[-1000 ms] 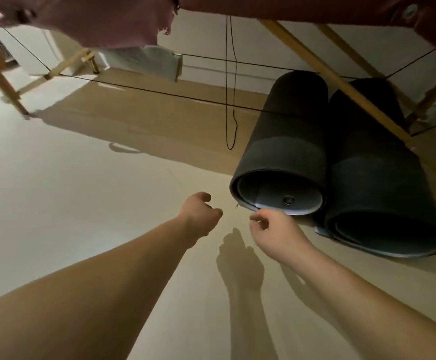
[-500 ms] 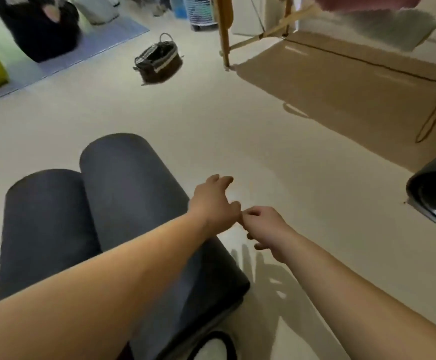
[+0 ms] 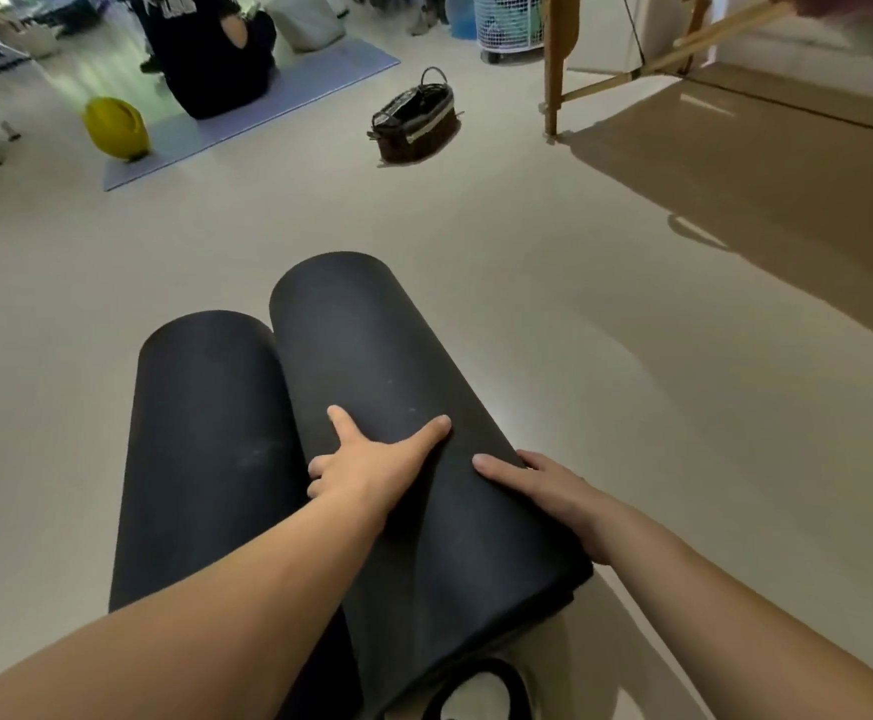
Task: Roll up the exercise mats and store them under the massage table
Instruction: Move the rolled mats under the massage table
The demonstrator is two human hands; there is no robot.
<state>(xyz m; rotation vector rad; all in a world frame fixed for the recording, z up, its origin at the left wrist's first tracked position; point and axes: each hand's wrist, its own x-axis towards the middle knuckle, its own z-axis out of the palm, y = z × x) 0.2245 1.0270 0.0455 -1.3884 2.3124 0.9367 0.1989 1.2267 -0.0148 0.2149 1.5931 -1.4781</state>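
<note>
Resting on the near end of a dark rolled mat (image 3: 372,356) that lies on the pale floor (image 3: 632,407): the left hand (image 3: 372,470) is splayed across its top, thumb and forefinger wide, the other fingers dipping into the crease where a second rolled mat (image 3: 206,433) touches its left side. The right hand (image 3: 548,491) lies on its right flank, thumb on top, fingers extended down the curve. Well beyond the mat's far end sits a dark woven basket (image 3: 416,124); farther right, the massage table leg (image 3: 554,70); farther left, a yellow rounded object (image 3: 115,128) on a purple mat (image 3: 278,90).
</note>
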